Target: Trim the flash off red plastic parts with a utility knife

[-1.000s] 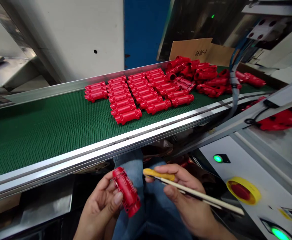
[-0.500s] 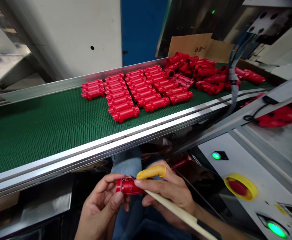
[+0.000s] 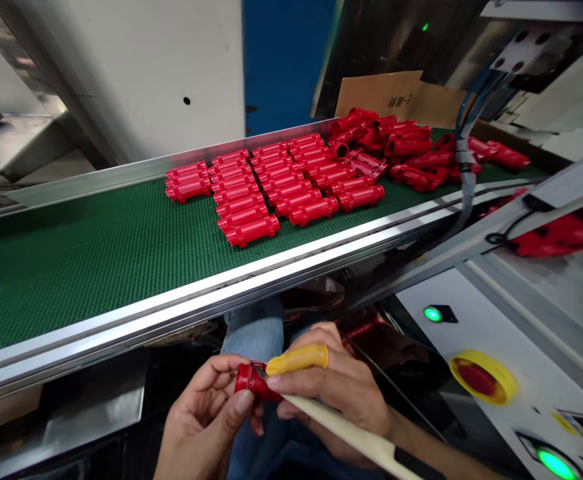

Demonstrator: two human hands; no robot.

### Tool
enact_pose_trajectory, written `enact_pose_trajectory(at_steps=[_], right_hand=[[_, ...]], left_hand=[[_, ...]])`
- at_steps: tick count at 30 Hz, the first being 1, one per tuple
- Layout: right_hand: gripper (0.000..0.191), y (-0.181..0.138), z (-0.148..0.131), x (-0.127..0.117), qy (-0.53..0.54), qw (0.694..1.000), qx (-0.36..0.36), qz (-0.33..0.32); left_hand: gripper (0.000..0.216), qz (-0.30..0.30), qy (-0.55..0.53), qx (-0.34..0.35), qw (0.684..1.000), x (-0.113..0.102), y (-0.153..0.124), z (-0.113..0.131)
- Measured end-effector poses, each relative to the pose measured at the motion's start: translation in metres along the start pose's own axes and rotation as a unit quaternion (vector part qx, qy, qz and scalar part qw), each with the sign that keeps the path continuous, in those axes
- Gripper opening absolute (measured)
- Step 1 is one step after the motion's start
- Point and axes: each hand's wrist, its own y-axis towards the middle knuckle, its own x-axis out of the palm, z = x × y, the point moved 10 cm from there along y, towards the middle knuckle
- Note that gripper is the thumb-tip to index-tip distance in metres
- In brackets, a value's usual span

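My left hand [image 3: 208,410] grips one end of a red tubular plastic part [image 3: 244,379] between thumb and fingers, above my lap. Closed around a knife with a long cream handle [image 3: 341,427], my right hand [image 3: 334,390] meets the part's other end. A yellow finger cot [image 3: 298,360] covers its index finger, which points at the part's top. The short dark blade lies against the red surface by that fingertip, mostly hidden. The knife's handle runs down to the lower right, where a black section shows.
Beyond my hands runs a green conveyor belt [image 3: 96,267] with a metal edge rail [image 3: 171,300]. Similar red parts [image 3: 248,230] lie on it in rows, with a loose heap [image 3: 406,143] at the right. A control panel [image 3: 471,333] with lit buttons stands at my right.
The red part has turned in my left hand, and its printed marking shows less. My right hand and the knife have shifted slightly left and down along it.
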Motion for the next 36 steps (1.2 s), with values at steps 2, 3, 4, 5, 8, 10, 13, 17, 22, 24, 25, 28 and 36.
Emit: enact_pose_trajectory(at_steps=[2,3,4,5,8,10,13,17,22,24,25,28,36], right_hand=[[0.018,0.0,0.0,0.0,-0.001,1.0,0.0,0.0],[0.018,0.0,0.001,0.001,-0.001,1.0,0.0,-0.001],[0.018,-0.001,0.001,0.001,0.0,1.0,0.0,-0.001],[0.018,-0.002,0.001,0.001,0.0,1.0,0.001,-0.001],[0.016,-0.003,0.002,0.003,-0.001,1.0,0.002,-0.001],[0.016,-0.004,0.002,0.004,-0.002,1.0,0.004,-0.001],[0.016,-0.004,0.001,0.003,0.001,1.0,0.01,0.008],[0.017,-0.004,0.0,0.003,-0.006,0.999,0.026,0.017],[0.023,-0.005,-0.002,-0.001,-0.018,0.999,0.049,0.008],[0.023,-0.004,-0.003,-0.002,-0.017,0.998,0.055,0.0],[0.023,-0.004,-0.004,-0.002,-0.014,0.998,0.055,-0.005],[0.023,-0.003,-0.005,0.0,-0.004,0.999,0.051,-0.01],[0.022,-0.005,-0.004,0.003,-0.009,0.999,0.034,0.011]], left_hand=[[0.046,-0.003,-0.001,0.002,1.0,0.001,0.0,0.0],[0.045,-0.006,-0.002,0.003,1.0,0.002,0.0,0.001],[0.045,-0.008,-0.002,0.004,1.0,0.002,-0.001,0.001],[0.044,-0.009,-0.003,0.005,1.0,0.003,-0.001,0.001],[0.044,-0.011,-0.006,0.002,1.0,0.003,-0.002,0.0],[0.043,-0.014,-0.002,0.0,1.0,0.003,-0.002,0.0],[0.043,-0.016,0.008,0.004,1.0,0.002,-0.003,0.001],[0.041,-0.007,0.017,0.016,1.0,-0.001,-0.003,0.002],[0.041,0.009,0.047,0.045,0.998,-0.008,-0.003,0.008],[0.039,0.004,0.063,0.045,0.997,-0.008,-0.003,0.009],[0.039,0.001,0.067,0.043,0.997,-0.007,-0.003,0.009],[0.04,-0.001,0.07,0.033,0.997,-0.007,-0.003,0.008],[0.043,-0.002,0.06,0.016,0.998,-0.005,-0.005,0.006]])
